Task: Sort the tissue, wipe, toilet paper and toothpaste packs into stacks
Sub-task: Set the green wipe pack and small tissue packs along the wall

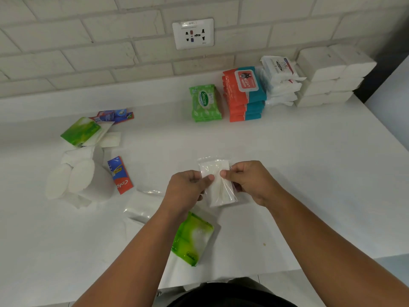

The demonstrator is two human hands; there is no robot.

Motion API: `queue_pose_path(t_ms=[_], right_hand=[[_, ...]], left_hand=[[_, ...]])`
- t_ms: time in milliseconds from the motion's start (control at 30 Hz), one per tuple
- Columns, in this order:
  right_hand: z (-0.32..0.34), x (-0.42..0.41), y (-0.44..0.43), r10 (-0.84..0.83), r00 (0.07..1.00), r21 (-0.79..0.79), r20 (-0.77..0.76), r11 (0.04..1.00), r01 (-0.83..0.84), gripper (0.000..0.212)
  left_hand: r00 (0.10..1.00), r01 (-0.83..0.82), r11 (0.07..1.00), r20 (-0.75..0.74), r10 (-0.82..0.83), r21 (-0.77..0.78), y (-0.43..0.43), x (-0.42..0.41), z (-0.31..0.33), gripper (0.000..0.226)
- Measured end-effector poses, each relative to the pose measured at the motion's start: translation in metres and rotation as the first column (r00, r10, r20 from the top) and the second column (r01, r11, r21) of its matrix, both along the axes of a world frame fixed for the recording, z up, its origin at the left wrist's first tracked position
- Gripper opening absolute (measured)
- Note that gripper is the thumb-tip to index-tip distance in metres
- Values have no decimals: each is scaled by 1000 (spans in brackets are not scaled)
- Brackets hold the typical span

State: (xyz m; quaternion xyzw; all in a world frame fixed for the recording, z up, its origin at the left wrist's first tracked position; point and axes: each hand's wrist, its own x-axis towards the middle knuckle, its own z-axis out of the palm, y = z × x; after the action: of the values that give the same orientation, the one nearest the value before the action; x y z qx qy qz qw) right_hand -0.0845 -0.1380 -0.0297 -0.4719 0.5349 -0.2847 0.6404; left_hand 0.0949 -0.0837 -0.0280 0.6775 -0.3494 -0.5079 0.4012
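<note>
My left hand point(188, 187) and right hand point(247, 182) pinch a clear tissue pack point(218, 185) between them, above the surface point(287, 173); green pack point(194, 238) lies under my left wrist

Left hand point(188, 187) and right hand point(247, 180) pinch a clear-wrapped tissue pack point(219, 185) above the counter point(309, 173).

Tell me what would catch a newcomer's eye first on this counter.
First, the two hands at centre: the left hand and right hand pinch a clear-wrapped white pack between them. Next, the bright sorted stacks at the back right, green wipes beside red-and-teal wipes. At left lies an unsorted jumble with toilet paper rolls and a red toothpaste box.
</note>
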Motion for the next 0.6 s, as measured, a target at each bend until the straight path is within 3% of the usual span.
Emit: queue_pose_path(t_ms=[167, 267, 400, 500, 600], right_hand=[[-13, 0, 0, -91, 970, -133, -226, 989, 61, 14], [-18, 1, 1, -98, 938, -208, -332, 978, 28, 9], [-24, 2, 5, -123, 862, -313, -492, 949, -44, 20], [-27, 3, 7, -118, 820, -335, -560, 937, -94, 29], [-26, 4, 5, -96, 806, -324, -584, 938, -123, 27]], left_hand=[[1000, -29, 998, 7, 28, 63, -3, 1, -12, 24], [988, 7, 997, 156, -19, 76, -5, 3, -23, 17], [929, 34, 995, 363, -65, 93, -8, 4, -31, 21], [893, 58, 989, 436, -113, 138, -11, 2, -28, 39], [865, 90, 985, 479, -149, 145, -15, 0, -28, 28]])
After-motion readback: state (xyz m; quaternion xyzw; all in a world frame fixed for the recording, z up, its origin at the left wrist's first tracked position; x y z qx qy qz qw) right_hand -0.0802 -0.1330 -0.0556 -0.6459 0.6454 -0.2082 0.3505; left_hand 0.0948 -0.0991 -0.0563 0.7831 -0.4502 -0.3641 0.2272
